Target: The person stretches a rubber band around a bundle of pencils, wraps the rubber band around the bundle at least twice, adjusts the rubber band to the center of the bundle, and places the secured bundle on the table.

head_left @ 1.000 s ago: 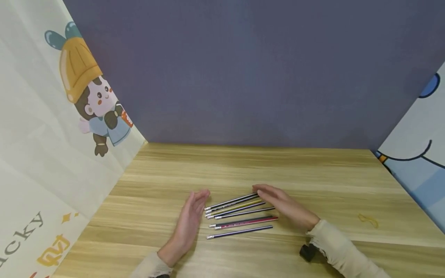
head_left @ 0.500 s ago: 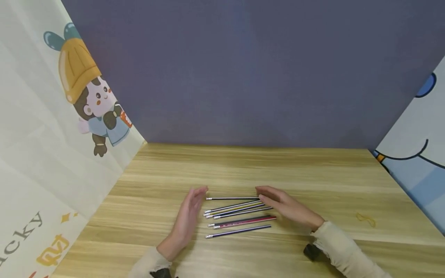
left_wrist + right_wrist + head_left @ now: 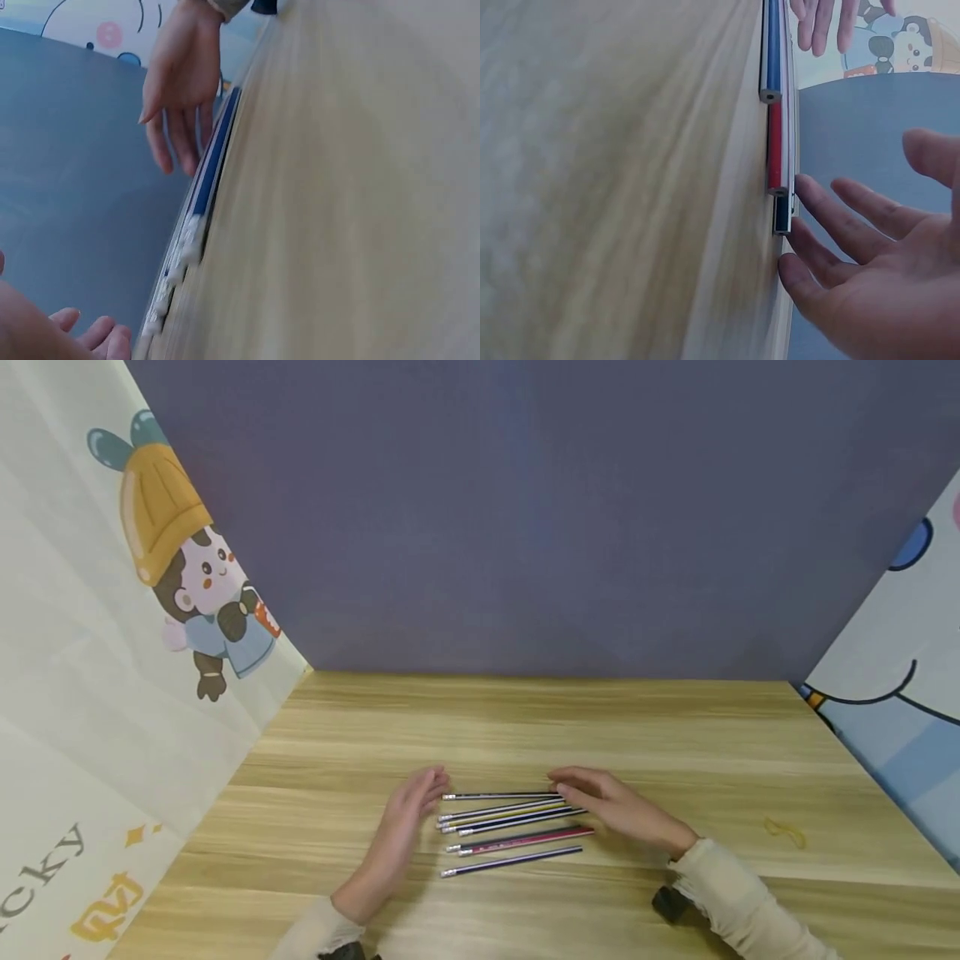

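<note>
Clearly, the head view puts your pencils (image 3: 517,822) centrally on the near part of the worktop (image 3: 645,727): a loose fan of about 8, though overlap makes the count unsure. Their eraser ends (image 3: 448,817) face left, unevenly. Your left hand (image 3: 400,822) stands on edge just left of them, fingers fairly straight and close together, holding nothing. Your right hand (image 3: 615,806) arches over the right end of the far pencil (image 3: 498,796), fingers gently bent; you cannot tell here whether they touch it. The near pencil (image 3: 513,862) lies apart from the rest. A thin yellow loop (image 3: 784,832) rests well to the right.

From the left wrist view, you see the eraser ends staggered in depth. Your left fingers, low in the corner, grip nothing.

In the right wrist view, your right fingers are spread beside the blunt ends, with nothing pinched. The red pencil (image 3: 776,142) reaches farther right than the near pencil.

The step in hand looks like evening up the fan. To do it well, keep both palms upright and low, nudge from left and right together, and press lightly, since crossed pencils could ride over their neighbours.
</note>
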`<state>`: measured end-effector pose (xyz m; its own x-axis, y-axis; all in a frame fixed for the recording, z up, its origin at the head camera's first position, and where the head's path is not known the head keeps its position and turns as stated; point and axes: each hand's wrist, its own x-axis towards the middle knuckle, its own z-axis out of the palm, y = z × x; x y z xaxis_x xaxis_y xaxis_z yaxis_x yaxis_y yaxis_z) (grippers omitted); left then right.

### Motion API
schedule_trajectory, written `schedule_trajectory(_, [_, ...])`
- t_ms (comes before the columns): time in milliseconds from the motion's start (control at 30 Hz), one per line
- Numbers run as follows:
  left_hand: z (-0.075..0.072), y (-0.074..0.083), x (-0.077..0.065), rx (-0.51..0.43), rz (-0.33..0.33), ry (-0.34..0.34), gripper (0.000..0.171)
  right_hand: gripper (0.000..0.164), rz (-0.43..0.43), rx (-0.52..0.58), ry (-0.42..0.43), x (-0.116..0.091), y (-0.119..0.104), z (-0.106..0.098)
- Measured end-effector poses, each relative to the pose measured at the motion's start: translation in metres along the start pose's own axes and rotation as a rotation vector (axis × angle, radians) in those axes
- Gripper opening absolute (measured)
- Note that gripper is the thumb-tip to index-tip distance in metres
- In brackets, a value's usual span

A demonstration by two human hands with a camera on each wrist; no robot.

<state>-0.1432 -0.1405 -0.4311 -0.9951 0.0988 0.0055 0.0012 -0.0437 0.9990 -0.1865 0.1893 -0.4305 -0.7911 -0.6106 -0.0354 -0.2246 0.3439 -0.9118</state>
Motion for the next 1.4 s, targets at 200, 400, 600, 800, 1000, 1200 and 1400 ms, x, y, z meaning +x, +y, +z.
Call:
schedule_trajectory(200, [-0.011,0.002,0.006,0.088,-0.029,0.022,0.059,0.048,-0.029,-0.057,0.001,0.006,-0.004,0.002])
schedule_trajectory(400, [-0.009,0.003,-0.001,0.131,-0.044,-0.006,0.057,0.048,-0.012,-0.123,0.009,0.0,-0.007,0.003])
schedule_trajectory(600, [-0.004,0.002,-0.01,0.127,-0.034,0.011,0.056,0.049,0.034,-0.077,0.011,-0.015,-0.005,0.008])
schedule_trajectory(800, [0.004,-0.007,-0.014,-0.048,0.002,-0.033,0.06,0.05,0.045,0.103,0.076,-0.024,-0.004,0.019])
schedule_trajectory(1000, [0.015,-0.016,-0.015,-0.149,0.038,-0.045,0.065,0.062,0.112,0.368,0.21,-0.025,-0.003,0.036])
schedule_trajectory(1200, [0.026,-0.019,-0.017,-0.188,0.048,-0.017,0.065,0.064,0.033,0.603,0.28,-0.025,-0.003,0.05])
schedule_trajectory(1400, [0.031,-0.02,-0.021,-0.169,0.029,-0.121,0.065,0.064,-0.01,0.6,0.34,-0.026,-0.006,0.06])
